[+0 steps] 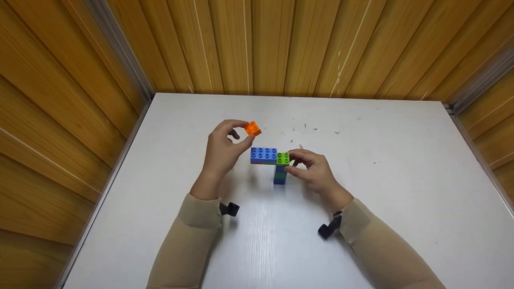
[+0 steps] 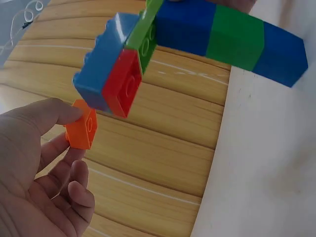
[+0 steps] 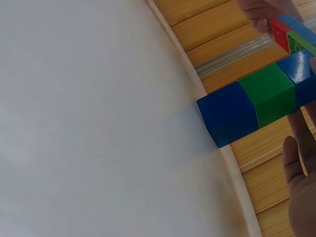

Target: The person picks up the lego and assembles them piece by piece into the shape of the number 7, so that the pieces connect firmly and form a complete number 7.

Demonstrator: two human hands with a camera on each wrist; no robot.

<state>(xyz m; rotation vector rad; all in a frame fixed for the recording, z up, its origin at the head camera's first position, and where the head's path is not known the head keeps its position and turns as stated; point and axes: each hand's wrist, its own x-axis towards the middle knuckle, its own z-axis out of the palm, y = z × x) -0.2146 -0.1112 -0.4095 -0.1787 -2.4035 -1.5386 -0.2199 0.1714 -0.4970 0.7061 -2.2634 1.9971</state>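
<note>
My left hand [image 1: 223, 149] pinches a small orange building brick [image 1: 252, 129] between thumb and index finger, with its hollow underside showing in the left wrist view. Beside it stands an upright column of blue and green bricks [image 1: 280, 175]. Across the column's top reaches an arm with a long blue brick [image 1: 264, 153] and a light green brick [image 1: 283, 158] on it. A red brick [image 2: 122, 83] sits under the blue one's outer end. My right hand [image 1: 315, 170] holds the structure near its top from the right. The orange brick is apart from the structure, behind and left of it.
The column's foot is over the white table [image 1: 385, 224]. Small dark marks [image 1: 315, 129] dot the tabletop behind the hands. Wood-patterned panels [image 1: 265, 48] stand at the back and sides. Each wrist wears a small black camera mount [image 1: 231, 209].
</note>
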